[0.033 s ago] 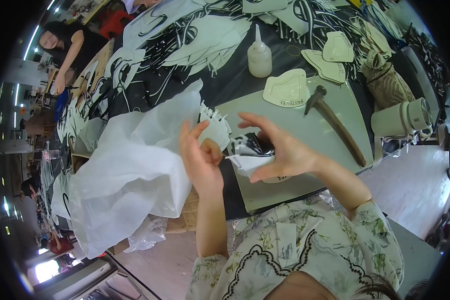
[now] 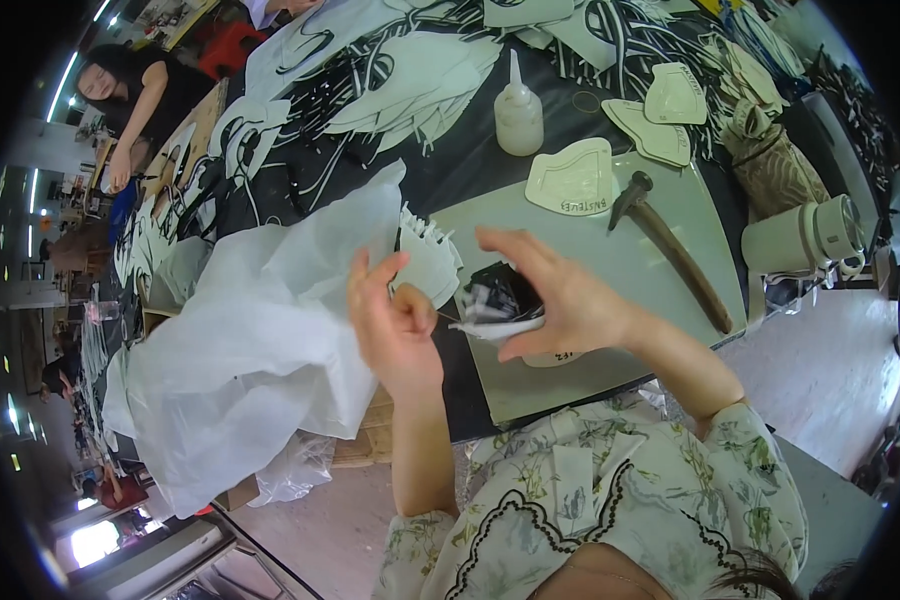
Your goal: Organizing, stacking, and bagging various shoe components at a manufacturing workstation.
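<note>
My right hand grips a small bundle of black and white cut pieces, thumb below and fingers bent over the top. The pieces are slightly blurred, so their exact kind is unclear. My left hand is raised to the left of the bundle, apart from it. Its fingers are spread and partly bent, and nothing shows between them. Behind that hand lies a stack of white pieces with a notched edge. Crumpled white sheeting spreads beside my left hand.
On a grey-green board lie a hammer and a pale template. Behind stand a squeeze bottle and heaps of white cut pieces. A lidded cup is at right. Another person sits at far left.
My left hand has moved a little left, away from the bundle. The bundle has tilted in my right hand and shows more of its black side.
</note>
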Motion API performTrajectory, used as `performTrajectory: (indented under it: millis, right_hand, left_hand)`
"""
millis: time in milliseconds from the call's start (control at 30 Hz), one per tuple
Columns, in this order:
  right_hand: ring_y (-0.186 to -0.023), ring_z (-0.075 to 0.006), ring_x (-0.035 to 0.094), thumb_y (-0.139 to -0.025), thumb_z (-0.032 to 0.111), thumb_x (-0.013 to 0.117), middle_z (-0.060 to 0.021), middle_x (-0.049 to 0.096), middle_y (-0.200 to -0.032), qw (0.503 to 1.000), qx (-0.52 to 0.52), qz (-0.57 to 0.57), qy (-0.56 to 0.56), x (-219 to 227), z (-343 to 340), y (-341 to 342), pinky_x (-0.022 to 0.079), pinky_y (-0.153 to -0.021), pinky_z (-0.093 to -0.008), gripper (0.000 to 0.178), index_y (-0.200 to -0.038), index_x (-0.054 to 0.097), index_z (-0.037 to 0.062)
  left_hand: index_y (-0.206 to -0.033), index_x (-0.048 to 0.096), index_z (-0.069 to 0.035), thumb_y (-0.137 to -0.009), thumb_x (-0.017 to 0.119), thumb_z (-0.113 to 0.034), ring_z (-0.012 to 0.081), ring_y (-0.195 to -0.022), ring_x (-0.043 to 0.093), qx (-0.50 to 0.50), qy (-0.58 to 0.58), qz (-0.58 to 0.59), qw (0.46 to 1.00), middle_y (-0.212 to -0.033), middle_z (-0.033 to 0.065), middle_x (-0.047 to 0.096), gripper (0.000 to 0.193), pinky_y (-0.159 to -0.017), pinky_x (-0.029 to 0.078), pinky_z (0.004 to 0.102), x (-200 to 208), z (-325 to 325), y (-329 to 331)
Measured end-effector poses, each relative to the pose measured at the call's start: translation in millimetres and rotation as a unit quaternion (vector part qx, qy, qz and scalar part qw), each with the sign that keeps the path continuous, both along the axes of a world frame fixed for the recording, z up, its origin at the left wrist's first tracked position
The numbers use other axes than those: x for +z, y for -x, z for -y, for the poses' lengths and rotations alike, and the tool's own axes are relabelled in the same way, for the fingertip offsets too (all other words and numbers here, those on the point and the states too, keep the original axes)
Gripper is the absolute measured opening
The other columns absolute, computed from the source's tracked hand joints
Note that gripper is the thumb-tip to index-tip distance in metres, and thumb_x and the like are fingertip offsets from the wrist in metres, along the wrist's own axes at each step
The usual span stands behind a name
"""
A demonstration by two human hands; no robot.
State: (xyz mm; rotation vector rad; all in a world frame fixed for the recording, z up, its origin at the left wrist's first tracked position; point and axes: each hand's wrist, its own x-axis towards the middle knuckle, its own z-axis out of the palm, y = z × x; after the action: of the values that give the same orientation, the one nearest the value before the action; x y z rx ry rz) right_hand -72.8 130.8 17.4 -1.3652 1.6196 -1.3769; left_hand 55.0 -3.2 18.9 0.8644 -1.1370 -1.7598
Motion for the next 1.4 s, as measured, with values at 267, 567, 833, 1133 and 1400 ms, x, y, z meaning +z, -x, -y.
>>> performTrajectory:
  millis: [267,567,833,1133,1400]
  right_hand:
    - [-0.097,-0.0382,0.057,-0.059,0.022,0.084,-0.0161,0.056,-0.111,0.957,0.001,-0.237,-0.165,-9,-11,28,0.047,-0.084,-0.0432,0.102,-0.143,0.028,0.0104]
    - [-0.126,-0.0262,0.044,-0.075,0.025,0.075,-0.0208,0.035,-0.144,0.984,0.06,0.162,-0.039,-32,4,16,0.037,-0.104,-0.0351,0.1,-0.149,0.012,0.0018]
    - [-0.131,-0.0298,0.036,-0.072,0.067,0.069,-0.0231,0.04,-0.137,0.938,0.036,0.319,-0.133,-21,8,7,0.031,-0.108,-0.0377,0.113,-0.145,0.018,-0.0029]
    - [-0.123,-0.0243,0.048,-0.076,0.033,0.079,-0.0196,0.048,-0.133,0.864,-0.082,0.483,-0.115,-24,-7,15,0.037,-0.105,-0.035,0.097,-0.145,0.022,-0.0055]
    - [-0.052,-0.014,0.055,-0.089,0.055,0.054,-0.0081,0.062,-0.074,0.855,0.025,0.514,-0.069,-23,6,12,0.039,-0.041,-0.0253,0.053,-0.097,0.059,0.0025]
  left_hand:
    - [-0.143,0.026,0.0,-0.096,0.049,-0.026,0.0168,-0.087,0.055,-0.198,0.124,0.001,0.972,-0.111,0.014,0.057,0.058,-0.074,0.044,0.0293,-24,22,-13]
    - [-0.147,0.013,-0.003,-0.077,0.07,-0.005,0.0234,-0.107,0.055,-0.217,0.13,0.109,0.961,-0.126,0.0169,0.046,0.091,-0.089,0.048,0.0319,-52,-17,18]
    - [-0.147,0.01,0.004,-0.094,0.048,-0.032,0.0334,-0.12,0.043,-0.244,0.345,0.126,0.898,-0.127,0.0223,0.045,0.074,-0.102,0.032,0.0435,-52,-8,12]
    - [-0.143,0.034,-0.001,-0.1,0.04,-0.022,0.0259,-0.104,0.062,-0.198,0.224,0.033,0.954,-0.147,0.0217,0.032,0.049,-0.082,0.052,0.0304,-22,9,6]
    - [-0.129,0.03,0.007,-0.07,0.08,-0.051,0.0212,-0.116,0.047,-0.292,-0.046,-0.053,0.954,-0.125,0.0135,0.043,0.097,-0.099,0.04,0.0338,-37,-12,9]
